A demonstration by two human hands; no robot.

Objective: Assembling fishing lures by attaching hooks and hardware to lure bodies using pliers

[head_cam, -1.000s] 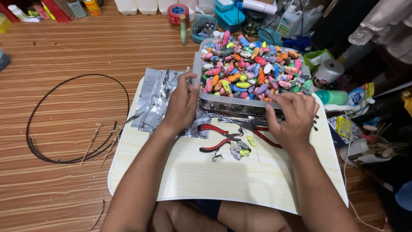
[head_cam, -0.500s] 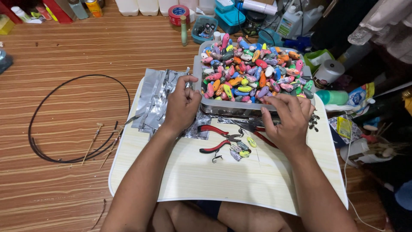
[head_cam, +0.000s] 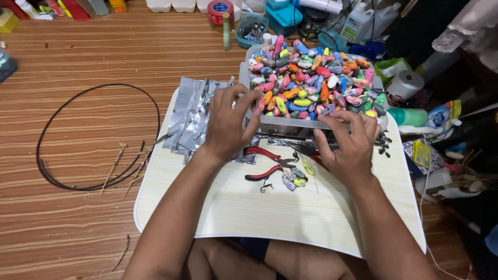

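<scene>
- The left hand (head_cam: 228, 122) curls over the near left corner of the grey tray (head_cam: 290, 122), fingers bent toward the rim; whether it truly grips the rim or only rests there, I cannot tell.
- The right hand (head_cam: 348, 141) lies on the tray's near edge, fingers spread and flat on the rim, gripping nothing that shows.
- The tray sits just beyond both hands, at the far edge of the pale worktop (head_cam: 233, 207), heaped with small painted lures (head_cam: 311, 83) in many colours.
- Between the hands and just nearer the person lie red-handled pliers (head_cam: 264, 163), a few loose lures (head_cam: 295, 176) and small metal fittings.
- To the outer side of the left hand, a pile of silver foil packets (head_cam: 194, 114) touches the tray's corner; further out, a loop of black cable (head_cam: 93, 140) lies on the wooden floor.
- Judgement: with the tray so full, both hands should hold it level and move it slowly, pressing evenly at both ends.
- Tilting toward the person would likely spill lures onto the pliers and fittings.
- The foil packets could snag under the left corner, so lifting that corner slightly seems wise.
</scene>
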